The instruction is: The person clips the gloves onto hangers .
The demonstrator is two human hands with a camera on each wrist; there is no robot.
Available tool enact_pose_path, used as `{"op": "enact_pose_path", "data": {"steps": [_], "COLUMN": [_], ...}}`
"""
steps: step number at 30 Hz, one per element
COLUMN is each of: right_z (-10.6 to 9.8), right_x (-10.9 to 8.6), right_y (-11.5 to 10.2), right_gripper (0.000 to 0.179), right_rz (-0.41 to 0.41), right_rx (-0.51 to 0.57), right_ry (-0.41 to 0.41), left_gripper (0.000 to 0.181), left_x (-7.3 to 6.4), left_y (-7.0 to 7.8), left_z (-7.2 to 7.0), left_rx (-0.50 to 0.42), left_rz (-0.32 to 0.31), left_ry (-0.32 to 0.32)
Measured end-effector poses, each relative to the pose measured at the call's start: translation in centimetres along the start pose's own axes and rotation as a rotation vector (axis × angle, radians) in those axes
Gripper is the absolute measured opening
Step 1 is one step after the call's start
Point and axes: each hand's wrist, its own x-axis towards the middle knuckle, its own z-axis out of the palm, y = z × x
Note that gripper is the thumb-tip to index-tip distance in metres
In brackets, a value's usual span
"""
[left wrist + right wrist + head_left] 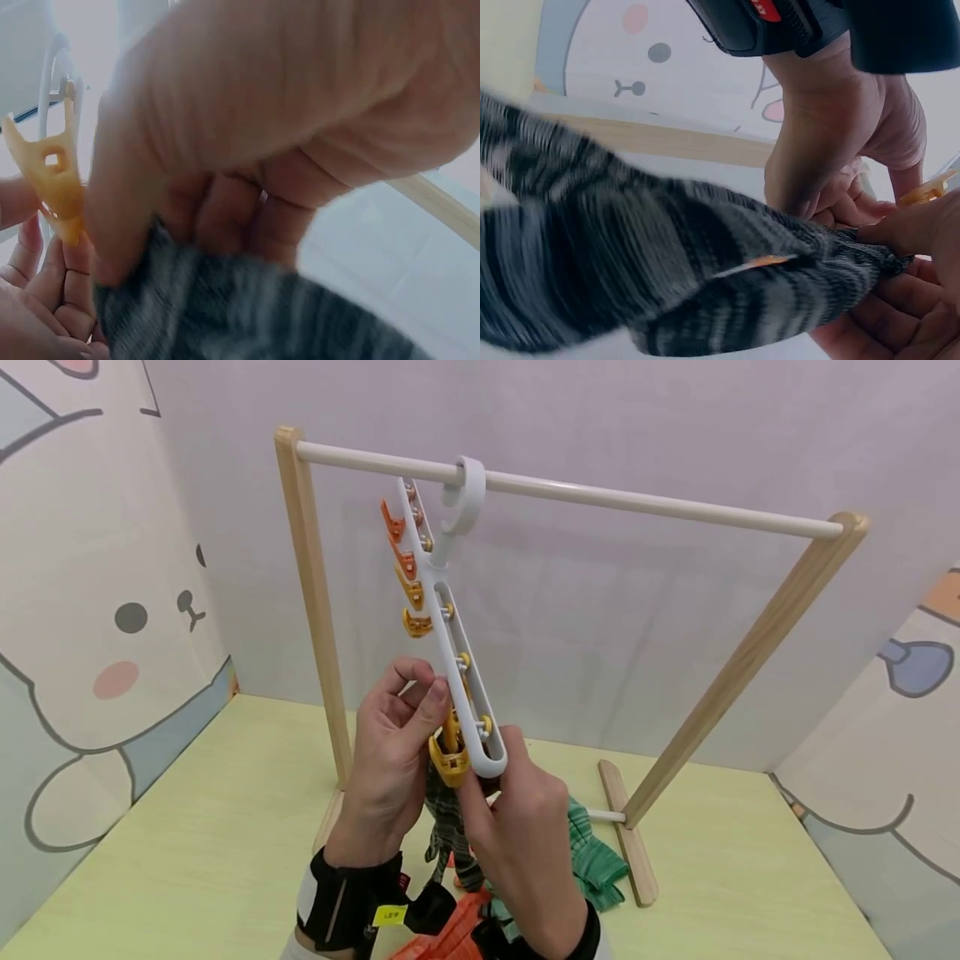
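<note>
A white clip hanger (pixel 465 685) with orange and yellow clips hangs by its hook from a rod. At its near end, a yellow clip (pixel 54 169) sits between my hands, its prongs pointing up in the left wrist view. My left hand (pixel 386 756) pinches a dark grey striped sock (pixel 652 247), the thumb over the knit. On the other side, my right hand (pixel 525 827) holds the sock's upper end between thumb and fingers. Its thumb lies by the clip. From the hands the sock drops down; the clip's hold on it is hidden.
The rack has wooden posts (pixel 311 602) and a white rod (pixel 592 497). On the pale yellow table (pixel 225 843) lie an orange cloth item (pixel 453 931) and a green striped one (pixel 596 860). Cartoon-printed walls stand left and right.
</note>
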Motion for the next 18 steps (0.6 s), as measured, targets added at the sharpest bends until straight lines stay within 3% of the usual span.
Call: {"op": "enact_pose_path", "data": {"steps": [5, 10, 18], "right_z": [-0.19, -0.33, -0.67], "right_x": [-0.04, -0.21, 0.03], "right_y": [0.26, 0.45, 0.62], "right_gripper": [0.023, 0.028, 0.033], "right_rz": [0.029, 0.003, -0.137], "right_rx": [-0.026, -0.009, 0.059], "right_ry": [-0.063, -0.104, -0.025], "left_gripper": [0.010, 0.010, 0.009], "left_x": [0.03, -0.01, -0.09], "left_y": [-0.06, -0.08, -0.04], "left_z": [0.05, -0.02, 0.01], "left_rx": [-0.007, -0.010, -0.004], "left_rz": [0.009, 0.010, 0.022], "left_ry": [-0.008, -0.003, -0.005]}}
